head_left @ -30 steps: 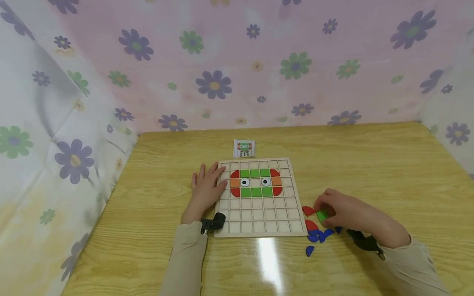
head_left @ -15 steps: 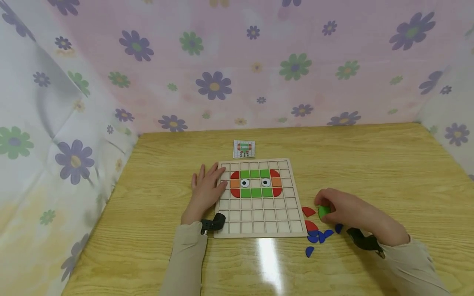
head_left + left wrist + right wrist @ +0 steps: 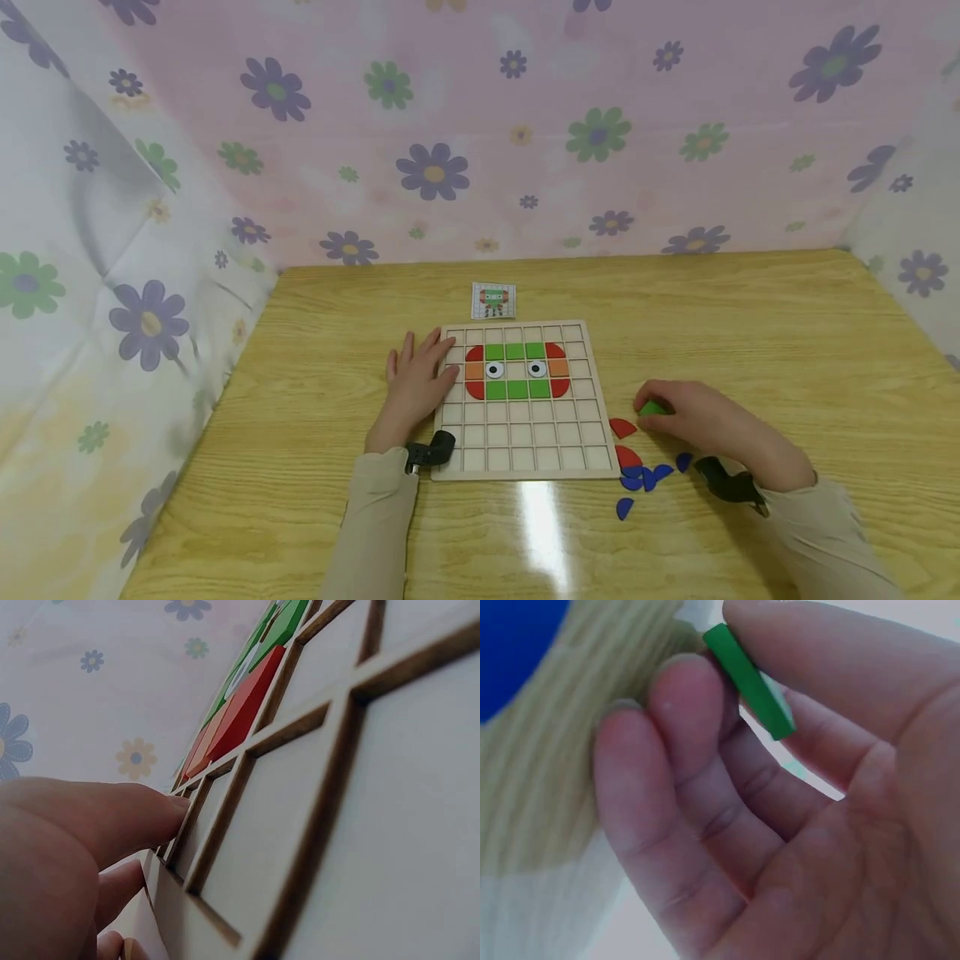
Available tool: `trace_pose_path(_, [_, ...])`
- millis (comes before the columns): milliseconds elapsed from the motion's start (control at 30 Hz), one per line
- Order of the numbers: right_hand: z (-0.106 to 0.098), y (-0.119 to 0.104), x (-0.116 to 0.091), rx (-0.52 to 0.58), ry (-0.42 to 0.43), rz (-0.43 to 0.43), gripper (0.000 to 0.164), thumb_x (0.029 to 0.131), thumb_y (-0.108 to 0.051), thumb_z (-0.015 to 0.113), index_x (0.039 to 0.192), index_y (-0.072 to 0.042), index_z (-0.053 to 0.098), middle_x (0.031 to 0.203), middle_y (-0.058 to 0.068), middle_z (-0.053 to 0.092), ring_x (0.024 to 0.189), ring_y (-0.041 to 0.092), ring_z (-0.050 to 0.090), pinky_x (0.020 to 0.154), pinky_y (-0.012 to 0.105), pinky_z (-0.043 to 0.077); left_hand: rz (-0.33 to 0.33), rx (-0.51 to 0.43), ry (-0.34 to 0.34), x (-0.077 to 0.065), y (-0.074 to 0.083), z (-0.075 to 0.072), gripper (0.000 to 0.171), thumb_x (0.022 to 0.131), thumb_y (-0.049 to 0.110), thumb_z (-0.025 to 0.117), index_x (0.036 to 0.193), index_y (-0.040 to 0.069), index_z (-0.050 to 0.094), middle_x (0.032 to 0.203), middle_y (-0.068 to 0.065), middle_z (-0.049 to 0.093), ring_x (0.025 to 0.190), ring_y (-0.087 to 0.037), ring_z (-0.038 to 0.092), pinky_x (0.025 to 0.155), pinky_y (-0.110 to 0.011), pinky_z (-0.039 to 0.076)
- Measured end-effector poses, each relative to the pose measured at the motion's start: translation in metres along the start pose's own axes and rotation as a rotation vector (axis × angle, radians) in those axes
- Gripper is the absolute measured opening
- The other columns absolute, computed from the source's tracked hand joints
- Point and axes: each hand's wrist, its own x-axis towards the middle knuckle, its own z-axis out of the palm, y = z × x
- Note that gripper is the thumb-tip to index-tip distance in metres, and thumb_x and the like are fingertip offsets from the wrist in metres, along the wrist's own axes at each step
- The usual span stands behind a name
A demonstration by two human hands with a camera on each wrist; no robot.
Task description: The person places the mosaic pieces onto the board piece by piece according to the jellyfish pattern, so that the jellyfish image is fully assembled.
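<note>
A wooden grid board (image 3: 522, 435) lies mid-table. In its upper half, green square tiles (image 3: 517, 389), red rounded tiles (image 3: 475, 390), orange tiles (image 3: 558, 367) and two eye tiles (image 3: 494, 369) form a pattern around one bare cell. My left hand (image 3: 417, 387) rests on the board's left edge, fingers spread; the left wrist view shows its thumb (image 3: 142, 817) on the rim. To the right of the board, my right hand (image 3: 693, 417) pinches a green tile (image 3: 751, 684) between thumb and fingers, above the table. Its fingers partly cover the tile in the head view.
Red pieces (image 3: 622, 428) and several blue pieces (image 3: 648, 478) lie loose by the board's lower right corner. Behind the board is a small printed card (image 3: 493, 301) with a patterned figure. Flowered cloth (image 3: 555, 183) hangs along the table's back edge.
My right hand has picked the green tile up from beside the loose pieces and lifted it, turning it in the fingers. The left hand keeps its place on the board.
</note>
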Motion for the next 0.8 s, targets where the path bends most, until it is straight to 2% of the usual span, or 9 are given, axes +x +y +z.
trace_pose_path(167, [-0.004,-0.006,0.002,-0.038,0.032,-0.011,0.01,0.083,-0.025,0.062,0.093,-0.02,0.061,0.089,-0.006,0.06,0.075,0.012,0.052,0.07,0.035,0.045,0.0,0.017,0.019,0.0,0.001,0.0,0.045,0.089,0.033,0.05,0.133,0.022,0.045,0.145,0.001,0.025,0.134,-0.032,0.0,0.1,-0.053,-0.007])
trace_pose_path(333, [-0.005,-0.013,0.007,-0.031,0.037,-0.021,0.009,0.085,-0.02,0.06,0.094,-0.019,0.063,0.09,-0.006,0.062,0.078,0.012,0.054,0.073,0.036,0.045,0.009,0.009,-0.001,-0.001,0.001,0.0,0.046,0.089,0.034,0.049,0.133,0.022,0.044,0.146,0.001,0.024,0.134,-0.032,-0.001,0.1,-0.053,-0.007])
trace_pose_path(700, [-0.004,-0.031,0.026,-0.01,0.063,-0.017,0.007,0.086,-0.017,0.057,0.091,-0.019,0.061,0.082,-0.008,0.058,0.069,0.012,0.048,0.065,0.03,0.041,0.017,-0.001,0.012,0.0,0.002,-0.001,0.046,0.089,0.033,0.049,0.133,0.022,0.044,0.145,0.002,0.024,0.134,-0.031,-0.001,0.1,-0.052,-0.007])
trace_pose_path(800, [-0.003,-0.039,0.031,-0.01,0.07,-0.015,0.009,0.086,-0.018,0.057,0.094,-0.018,0.062,0.086,-0.005,0.059,0.07,0.013,0.048,0.066,0.031,0.041,0.011,-0.001,0.006,0.0,0.001,0.0,0.046,0.089,0.033,0.049,0.133,0.022,0.044,0.146,0.002,0.023,0.134,-0.031,-0.002,0.1,-0.052,-0.008])
